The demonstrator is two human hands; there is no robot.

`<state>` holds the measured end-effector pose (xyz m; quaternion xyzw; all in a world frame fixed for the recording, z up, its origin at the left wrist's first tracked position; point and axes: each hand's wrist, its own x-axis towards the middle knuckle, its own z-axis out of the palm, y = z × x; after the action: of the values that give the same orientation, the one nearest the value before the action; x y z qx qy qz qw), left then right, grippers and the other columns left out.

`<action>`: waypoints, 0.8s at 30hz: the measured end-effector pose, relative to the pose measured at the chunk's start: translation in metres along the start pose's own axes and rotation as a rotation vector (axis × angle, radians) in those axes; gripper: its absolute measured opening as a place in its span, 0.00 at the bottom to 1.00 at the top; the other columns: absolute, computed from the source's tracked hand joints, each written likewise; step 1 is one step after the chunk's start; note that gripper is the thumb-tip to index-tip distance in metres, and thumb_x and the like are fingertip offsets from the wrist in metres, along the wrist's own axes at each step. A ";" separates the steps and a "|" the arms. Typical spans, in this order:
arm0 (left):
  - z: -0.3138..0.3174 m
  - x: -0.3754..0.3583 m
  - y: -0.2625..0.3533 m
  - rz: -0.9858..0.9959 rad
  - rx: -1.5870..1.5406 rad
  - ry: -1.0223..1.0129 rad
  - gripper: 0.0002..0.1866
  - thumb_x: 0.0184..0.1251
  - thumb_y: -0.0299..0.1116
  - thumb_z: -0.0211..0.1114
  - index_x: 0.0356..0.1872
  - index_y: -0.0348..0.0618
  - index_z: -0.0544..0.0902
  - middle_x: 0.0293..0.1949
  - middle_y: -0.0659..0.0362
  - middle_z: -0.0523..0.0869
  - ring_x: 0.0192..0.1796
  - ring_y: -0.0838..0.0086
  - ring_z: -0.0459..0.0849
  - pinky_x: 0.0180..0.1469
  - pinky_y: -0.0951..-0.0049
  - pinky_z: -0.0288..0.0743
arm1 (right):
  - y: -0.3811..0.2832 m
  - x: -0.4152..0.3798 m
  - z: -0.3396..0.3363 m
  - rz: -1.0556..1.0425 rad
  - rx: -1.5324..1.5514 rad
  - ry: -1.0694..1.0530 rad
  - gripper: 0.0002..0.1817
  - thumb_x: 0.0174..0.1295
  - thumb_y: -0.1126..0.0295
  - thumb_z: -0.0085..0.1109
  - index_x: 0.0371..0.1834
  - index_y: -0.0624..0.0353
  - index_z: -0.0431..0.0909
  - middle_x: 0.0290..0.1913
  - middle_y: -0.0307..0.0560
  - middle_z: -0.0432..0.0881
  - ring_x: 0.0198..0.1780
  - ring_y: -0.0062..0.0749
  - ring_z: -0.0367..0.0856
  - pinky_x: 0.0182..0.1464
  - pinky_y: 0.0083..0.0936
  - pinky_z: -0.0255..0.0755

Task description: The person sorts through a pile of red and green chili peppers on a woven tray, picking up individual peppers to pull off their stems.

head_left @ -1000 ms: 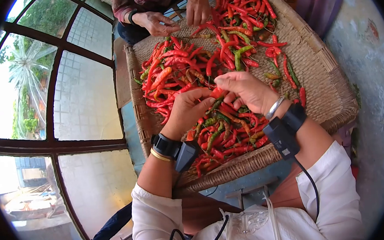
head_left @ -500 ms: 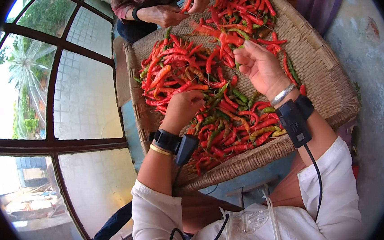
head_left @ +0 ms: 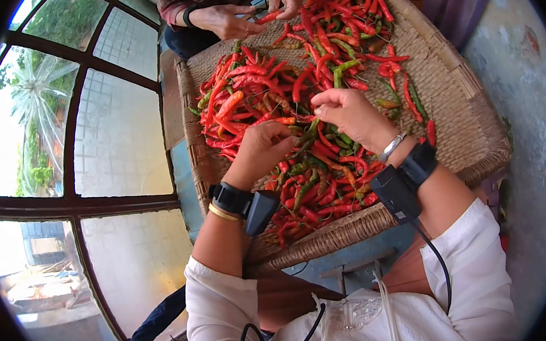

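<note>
Red and green chili peppers (head_left: 253, 82) lie heaped in a shallow woven tray (head_left: 446, 86). My left hand (head_left: 261, 147) is over the near part of the heap, its thumb and fingers closed on a dark green chili pepper (head_left: 309, 137) that points up toward the right. Just beside that pepper's upper end, my right hand (head_left: 352, 114) has thumb and fingertips pinched together. Whatever sits between those right fingertips is too small to make out.
Across the tray, another person's hands (head_left: 229, 21) hold a red chili pepper (head_left: 269, 17). Paned windows (head_left: 120, 137) stand on the left, with a dark folded umbrella (head_left: 147, 324) below. Purple cloth (head_left: 458, 2) hangs at the far right.
My right hand has come back toward me and left, from the far heap to beside my left hand, its fingers now pinched. A blurred red pepper ahead of it has settled. My left hand barely moved.
</note>
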<state>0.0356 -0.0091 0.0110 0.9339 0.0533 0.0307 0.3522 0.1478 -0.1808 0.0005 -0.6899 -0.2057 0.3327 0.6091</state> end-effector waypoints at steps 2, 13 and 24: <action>-0.007 -0.002 0.010 -0.100 -0.201 -0.140 0.05 0.56 0.28 0.62 0.28 0.36 0.78 0.22 0.67 0.74 0.26 0.86 0.71 0.28 0.82 0.65 | 0.008 0.004 0.004 -0.115 -0.120 -0.018 0.15 0.55 0.72 0.55 0.46 0.63 0.74 0.33 0.37 0.76 0.33 0.18 0.73 0.35 0.14 0.70; 0.006 -0.004 0.024 -0.087 -0.591 0.043 0.10 0.56 0.30 0.65 0.36 0.35 0.79 0.25 0.67 0.77 0.25 0.88 0.70 0.28 0.84 0.67 | -0.006 -0.009 0.011 -0.387 -0.305 -0.045 0.11 0.49 0.68 0.58 0.34 0.62 0.78 0.25 0.48 0.80 0.29 0.34 0.79 0.34 0.25 0.72; 0.011 -0.004 0.023 -0.111 -0.341 -0.214 0.13 0.53 0.26 0.65 0.41 0.37 0.78 0.25 0.66 0.76 0.24 0.87 0.70 0.27 0.83 0.68 | -0.008 -0.005 -0.003 0.165 0.428 -0.238 0.09 0.57 0.64 0.52 0.27 0.59 0.74 0.21 0.36 0.75 0.19 0.15 0.71 0.16 0.12 0.61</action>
<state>0.0346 -0.0339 0.0182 0.8543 0.0609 -0.0796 0.5100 0.1475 -0.1849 0.0097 -0.5157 -0.1437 0.4963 0.6835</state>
